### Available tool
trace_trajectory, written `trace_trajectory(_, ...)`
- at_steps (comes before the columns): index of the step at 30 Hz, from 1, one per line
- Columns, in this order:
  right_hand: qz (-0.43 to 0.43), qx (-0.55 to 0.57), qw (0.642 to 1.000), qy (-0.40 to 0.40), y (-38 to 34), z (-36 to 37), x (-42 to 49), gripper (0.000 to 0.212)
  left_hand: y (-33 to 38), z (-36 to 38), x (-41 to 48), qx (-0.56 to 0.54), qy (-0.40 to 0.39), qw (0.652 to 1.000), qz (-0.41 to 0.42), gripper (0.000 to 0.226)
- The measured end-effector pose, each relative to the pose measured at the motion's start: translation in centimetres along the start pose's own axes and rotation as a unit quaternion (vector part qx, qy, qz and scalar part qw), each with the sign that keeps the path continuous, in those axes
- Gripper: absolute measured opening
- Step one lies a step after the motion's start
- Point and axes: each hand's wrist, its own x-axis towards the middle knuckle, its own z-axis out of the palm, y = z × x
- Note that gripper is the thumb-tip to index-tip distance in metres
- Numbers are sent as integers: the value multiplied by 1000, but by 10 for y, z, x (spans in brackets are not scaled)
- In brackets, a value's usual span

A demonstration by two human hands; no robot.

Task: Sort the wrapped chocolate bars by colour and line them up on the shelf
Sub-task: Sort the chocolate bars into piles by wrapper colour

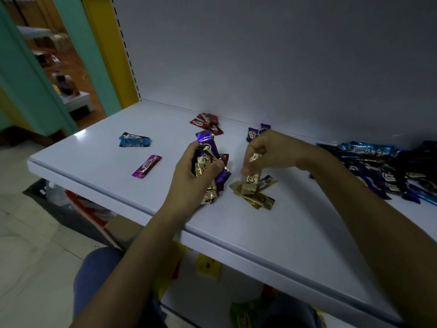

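My left hand (196, 169) grips a mixed bunch of bars (210, 152), purple and gold, above the white shelf (99, 159). My right hand (267, 150) pinches a gold bar (251, 183) by its top end, its lower end over a small gold pile (257, 197). Red bars (207, 123) lie by the back wall. Purple bars (256, 131) lie behind my right hand. A blue bar (134, 140) and a pink bar (147, 165) lie to the left.
A big unsorted heap of dark blue and purple bars (378, 169) covers the shelf's right end. The white back panel (260, 55) closes the rear. Below the shelf edge lie coloured packets (209, 266) and a lower shelf.
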Motion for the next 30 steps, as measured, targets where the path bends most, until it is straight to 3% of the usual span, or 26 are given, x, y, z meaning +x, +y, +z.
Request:
trace_trajectory(2,16,-65,998,-15,4,2,3,18,0,0,-1,0,5,1000,-6,38)
trace_trajectory(4,11,-85,996,25,3,1,3,23,2,1,-2,-8,4,1000,-7,39)
trace_trajectory(7,-39,38,994,98,-11,7,2,30,3,3,-4,0,-13,1000,2,39)
trace_trajectory(9,-75,137,984,88,-25,18,1,21,3,4,-6,30,-29,999,19,44)
trace_trajectory(12,-110,156,975,112,-33,36,5,6,4,5,-6,82,-50,994,52,51)
trace_trajectory(17,-33,271,951,142,-30,40,7,21,2,1,-2,70,-15,997,25,61)
trace_trajectory(21,32,369,898,238,-19,27,11,12,-2,-1,-2,28,22,999,-23,46)
trace_trajectory(22,35,336,897,286,-10,22,13,11,-2,-2,-1,13,31,999,-36,41)
trace_trajectory(24,16,119,906,405,17,12,22,14,-3,-3,0,-12,47,997,-55,30)
trace_trajectory(26,12,-107,875,472,46,3,31,14,-4,-4,2,-38,60,996,-60,25)
trace_trajectory(28,47,-231,846,478,68,-2,36,16,-3,-5,3,-62,74,993,-63,24)
trace_trajectory(30,90,-288,847,438,80,2,39,21,-2,-4,4,-82,90,990,-65,25)
